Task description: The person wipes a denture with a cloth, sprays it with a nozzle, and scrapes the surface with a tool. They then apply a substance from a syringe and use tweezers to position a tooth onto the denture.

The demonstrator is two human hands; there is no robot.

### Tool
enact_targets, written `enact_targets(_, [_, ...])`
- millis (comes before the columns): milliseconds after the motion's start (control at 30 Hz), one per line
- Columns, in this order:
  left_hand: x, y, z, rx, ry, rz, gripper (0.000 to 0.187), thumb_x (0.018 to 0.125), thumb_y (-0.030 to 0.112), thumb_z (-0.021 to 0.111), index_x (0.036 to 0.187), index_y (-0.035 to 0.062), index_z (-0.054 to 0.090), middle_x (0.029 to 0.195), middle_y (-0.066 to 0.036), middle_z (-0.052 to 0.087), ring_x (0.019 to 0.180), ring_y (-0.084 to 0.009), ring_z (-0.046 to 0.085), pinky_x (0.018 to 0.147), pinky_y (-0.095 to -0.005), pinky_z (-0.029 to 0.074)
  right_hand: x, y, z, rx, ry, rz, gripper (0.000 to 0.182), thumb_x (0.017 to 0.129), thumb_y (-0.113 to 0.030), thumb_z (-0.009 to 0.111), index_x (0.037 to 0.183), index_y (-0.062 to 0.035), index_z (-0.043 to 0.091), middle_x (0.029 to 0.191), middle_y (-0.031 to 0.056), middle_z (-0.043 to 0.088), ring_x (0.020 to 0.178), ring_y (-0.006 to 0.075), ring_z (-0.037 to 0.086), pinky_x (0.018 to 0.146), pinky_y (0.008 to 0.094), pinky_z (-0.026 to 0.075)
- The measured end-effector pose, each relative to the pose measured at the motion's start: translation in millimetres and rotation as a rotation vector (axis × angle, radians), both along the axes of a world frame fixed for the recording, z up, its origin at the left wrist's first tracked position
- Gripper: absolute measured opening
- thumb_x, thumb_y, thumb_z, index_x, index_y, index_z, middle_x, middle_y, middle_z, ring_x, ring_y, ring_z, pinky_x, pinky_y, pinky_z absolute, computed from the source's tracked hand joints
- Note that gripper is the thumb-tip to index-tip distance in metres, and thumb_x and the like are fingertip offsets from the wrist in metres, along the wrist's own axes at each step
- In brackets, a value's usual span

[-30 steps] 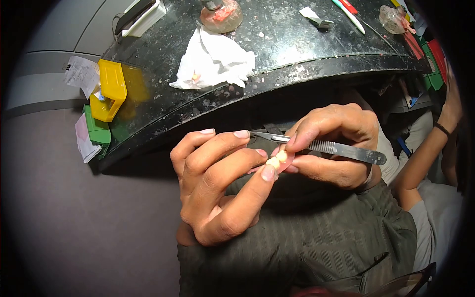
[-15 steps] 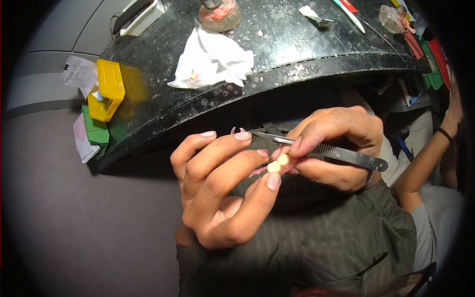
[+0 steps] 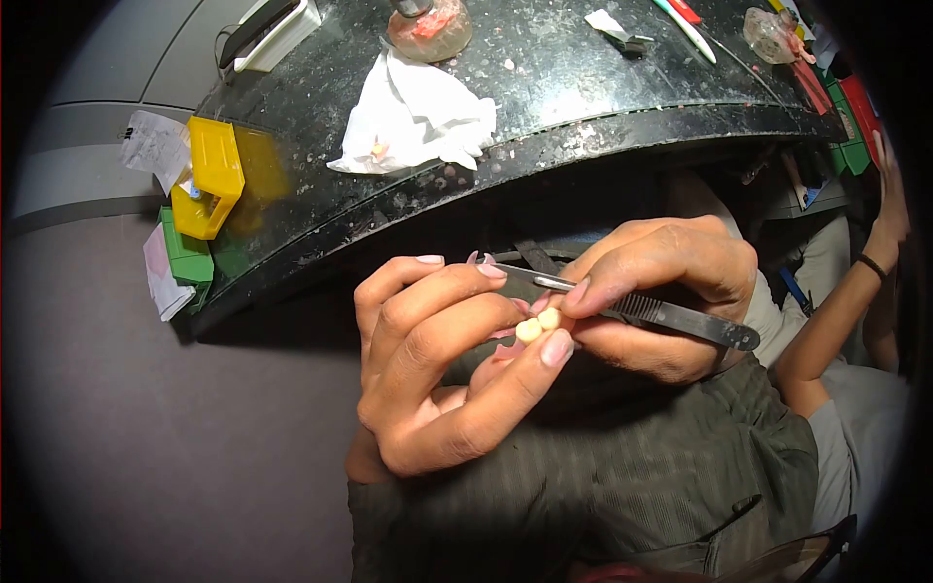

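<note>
A small pink partial denture [image 3: 528,331] with cream-coloured teeth is held between my two hands, in front of my lap. My left hand [image 3: 437,360] pinches it with thumb and fingers, while pink hooked tips of it show beyond the fingertips. My right hand [image 3: 671,291] grips a metal scalpel [image 3: 671,316] with a ribbed handle, and its thumb and fingers also rest close against the denture. The scalpel's blade points left toward the pink hooked tips, near my left fingertips. Fingers hide much of the pink base.
Beyond my hands runs the curved edge of a dark, speckled bench [image 3: 544,87]. On it lie a crumpled white tissue [image 3: 413,117] and a glass jar [image 3: 432,29]. Yellow [image 3: 216,175] and green bins [image 3: 187,248] hang at left. Another person's arm [image 3: 826,325] is at right.
My left hand has shifted slightly right and up, and the denture has turned a little, its teeth moving left. The right hand still holds the scalpel.
</note>
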State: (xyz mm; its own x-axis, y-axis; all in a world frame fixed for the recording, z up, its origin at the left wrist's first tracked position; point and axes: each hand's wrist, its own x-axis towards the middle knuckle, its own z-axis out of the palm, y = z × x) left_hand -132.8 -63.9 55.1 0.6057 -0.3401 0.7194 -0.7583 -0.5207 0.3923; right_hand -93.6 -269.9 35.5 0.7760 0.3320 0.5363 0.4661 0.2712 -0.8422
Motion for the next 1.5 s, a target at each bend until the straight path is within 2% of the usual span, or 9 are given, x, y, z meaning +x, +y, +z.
enact_targets(233, [3.0, 7.5, -1.7, -0.002, -0.004, -0.06, 0.018, 0.087, 0.011, 0.073, 0.104, 0.0166, 0.073, 0.09, -0.004, 0.07, 0.09, -0.0223, 0.066, 0.082, -0.0415, 0.05, 1.7, 0.0, -2.6, 0.031, -0.014, 0.015, 0.021, 0.075, 0.002, 0.082, 0.096, 0.0016, 0.075, 0.089, 0.0144, 0.076, 0.081, 0.0216, 0.076, 0.07, 0.0279, 0.061])
enact_targets(300, [3.4, 8.8, -2.2, 0.011, -0.011, -0.073, 0.015, 0.091, 0.01, 0.069, 0.104, 0.0167, 0.073, 0.091, -0.005, 0.07, 0.09, -0.0224, 0.066, 0.082, -0.0415, 0.05, 4.2, -4.1, 1.3, -0.035, -0.052, 0.087, 0.027, 0.075, 0.007, 0.082, 0.099, 0.0032, 0.07, 0.093, 0.0226, 0.074, 0.086, 0.0264, 0.076, 0.076, 0.0331, 0.062])
enact_targets(400, [2.7, 8.9, -1.4, 0.018, -0.005, -0.071, 0.015, 0.093, 0.01, 0.068, 0.104, 0.0173, 0.073, 0.092, -0.004, 0.07, 0.091, -0.0224, 0.066, 0.083, -0.0418, 0.05, 4.1, -4.4, 0.8, -0.037, -0.047, 0.091, 0.027, 0.075, 0.007, 0.082, 0.098, 0.0032, 0.07, 0.093, 0.0227, 0.074, 0.086, 0.0264, 0.076, 0.077, 0.0331, 0.062])
enact_targets(733, [1.3, 9.7, 1.1, 0.022, 0.031, -0.084, 0.019, 0.089, 0.008, 0.071, 0.105, 0.018, 0.073, 0.093, -0.005, 0.069, 0.091, -0.0224, 0.066, 0.084, -0.042, 0.05, 3.2, -4.8, 4.4, -0.045, -0.027, 0.093, 0.025, 0.076, 0.007, 0.081, 0.099, 0.0027, 0.07, 0.093, 0.0224, 0.074, 0.087, 0.0267, 0.076, 0.078, 0.034, 0.062])
enact_targets(833, [1.8, 8.4, -0.1, -0.039, 0.058, -0.101, 0.023, 0.086, 0.004, 0.073, 0.105, 0.0162, 0.073, 0.095, -0.006, 0.07, 0.09, -0.0233, 0.067, 0.082, -0.0413, 0.05, 3.5, -3.6, 3.3, -0.057, -0.039, 0.1, 0.028, 0.075, 0.005, 0.083, 0.1, 0.0024, 0.07, 0.093, 0.0209, 0.075, 0.087, 0.0264, 0.076, 0.078, 0.0335, 0.062])
enact_targets(900, [2.2, 7.1, 2.0, -0.129, 0.162, -0.141, 0.03, 0.082, -0.002, 0.074, 0.109, 0.0105, 0.07, 0.096, -0.009, 0.072, 0.087, -0.0252, 0.069, 0.081, -0.0411, 0.051, 1.8, 1.9, 1.1, -0.043, -0.048, -0.011, 0.024, 0.076, -0.002, 0.086, 0.097, 0.0016, 0.075, 0.088, 0.0137, 0.076, 0.08, 0.0208, 0.076, 0.069, 0.0272, 0.061])
enact_targets(1067, [5.8, 8.5, -8.7, -0.224, 0.172, -0.236, 0.037, 0.08, -0.008, 0.075, 0.112, 0.0025, 0.061, 0.091, -0.014, 0.074, 0.083, -0.028, 0.072, 0.082, -0.0415, 0.051, 4.3, 3.0, 3.3, -0.09, -0.083, -0.025, 0.026, 0.075, -0.006, 0.087, 0.097, 0.0015, 0.075, 0.088, 0.0135, 0.076, 0.079, 0.0202, 0.076, 0.068, 0.0269, 0.06])
enact_targets(1333, [-5.1, 7.0, -7.5, -0.59, 0.568, -0.284, 0.022, 0.092, -0.001, 0.07, 0.11, -0.0072, 0.06, 0.095, -0.022, 0.07, 0.089, -0.0221, 0.067, 0.076, -0.0318, 0.055, 3.5, 3.6, 1.7, -0.08, -0.068, -0.056, 0.026, 0.076, -0.008, 0.087, 0.097, 0.0022, 0.076, 0.087, 0.0137, 0.076, 0.077, 0.0202, 0.075, 0.066, 0.0271, 0.06])
enact_targets(1500, [-12.3, 1.4, 5.2, -0.842, 0.896, -0.258, 0.022, 0.098, 0.003, 0.064, 0.113, -0.011, 0.059, 0.097, -0.022, 0.07, 0.08, -0.0195, 0.07, 0.069, -0.0284, 0.06, 5.2, 4.7, 0.2, -0.067, -0.103, -0.072, 0.024, 0.077, -0.007, 0.086, 0.096, 0.0029, 0.076, 0.086, 0.0135, 0.076, 0.076, 0.0199, 0.075, 0.066, 0.0265, 0.06])
